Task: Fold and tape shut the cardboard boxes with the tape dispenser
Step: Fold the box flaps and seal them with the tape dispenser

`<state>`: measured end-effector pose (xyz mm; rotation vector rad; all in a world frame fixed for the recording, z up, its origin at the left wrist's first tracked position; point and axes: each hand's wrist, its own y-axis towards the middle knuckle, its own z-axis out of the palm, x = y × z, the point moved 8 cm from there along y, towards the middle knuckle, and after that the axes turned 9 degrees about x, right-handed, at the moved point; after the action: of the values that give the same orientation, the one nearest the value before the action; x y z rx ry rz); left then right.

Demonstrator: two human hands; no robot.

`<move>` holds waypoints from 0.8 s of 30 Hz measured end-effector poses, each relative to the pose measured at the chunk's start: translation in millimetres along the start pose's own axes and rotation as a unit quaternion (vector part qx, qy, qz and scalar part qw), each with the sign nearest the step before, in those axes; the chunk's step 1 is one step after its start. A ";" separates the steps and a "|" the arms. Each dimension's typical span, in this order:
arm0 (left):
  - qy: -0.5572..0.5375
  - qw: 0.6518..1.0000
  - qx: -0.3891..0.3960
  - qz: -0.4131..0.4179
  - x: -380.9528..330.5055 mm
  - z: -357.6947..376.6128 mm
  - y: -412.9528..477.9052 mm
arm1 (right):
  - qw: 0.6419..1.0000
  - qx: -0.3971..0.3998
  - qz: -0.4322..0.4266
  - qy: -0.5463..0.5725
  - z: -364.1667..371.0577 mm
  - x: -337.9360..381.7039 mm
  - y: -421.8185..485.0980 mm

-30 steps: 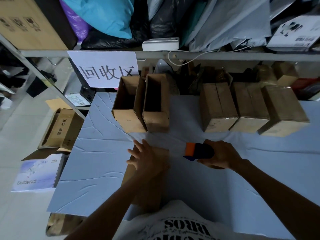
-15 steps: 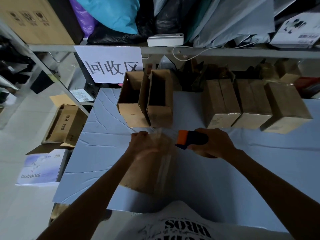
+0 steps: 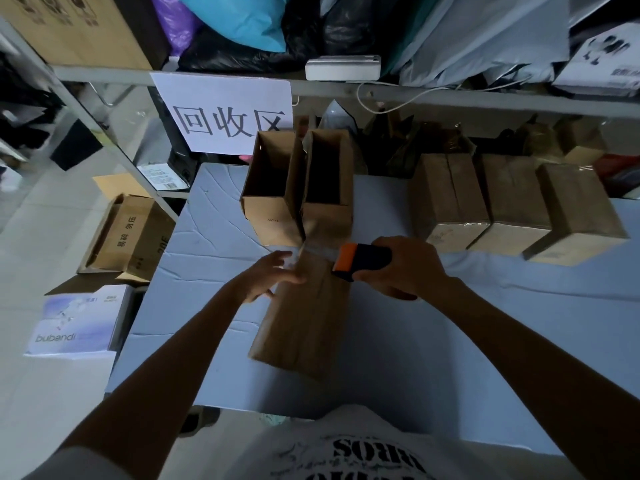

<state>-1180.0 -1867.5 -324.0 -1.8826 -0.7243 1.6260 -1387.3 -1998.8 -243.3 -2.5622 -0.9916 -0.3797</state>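
Note:
A brown cardboard box [image 3: 304, 320] lies lengthwise on the blue-grey table [image 3: 433, 358] right in front of me. My left hand [image 3: 270, 277] is at the box's far left corner and pinches the end of a clear tape strip [image 3: 313, 251]. The strip stretches across the box's far end to an orange and black tape dispenser [image 3: 360, 261]. My right hand [image 3: 405, 268] grips that dispenser just off the box's far right corner.
Two open-topped cardboard boxes [image 3: 298, 188] stand behind the one in front of me. Three closed boxes [image 3: 516, 206] sit in a row at the back right. A shelf rail with a white paper sign [image 3: 225, 112] crosses above. More cartons [image 3: 128, 233] lie on the floor at left.
Both hands have moved away from me to the box's far end. A strip of tape now stretches between my left hand and the dispenser.

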 end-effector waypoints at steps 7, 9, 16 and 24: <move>0.292 0.926 -0.239 -0.023 -38.7 26.9 -16.4 | 1.000 -0.004 0.007 -0.029 3.6 19.5 16.2; 0.327 0.900 -0.284 -0.052 -35.6 44.2 -16.5 | 1.000 -0.005 0.008 -0.028 2.8 23.9 16.5; 0.322 0.879 -0.351 0.010 -22.7 26.1 -24.1 | 0.998 0.009 0.017 0.057 12.7 23.1 16.2; 0.343 0.881 -0.325 0.011 -21.9 18.5 -19.7 | 0.996 0.020 -0.003 0.083 18.0 10.1 -1.1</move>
<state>-1202.0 -1868.0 -297.2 -2.7081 -0.9835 0.6153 -1378.7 -1984.4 -255.4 -2.4469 -0.9373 -0.5580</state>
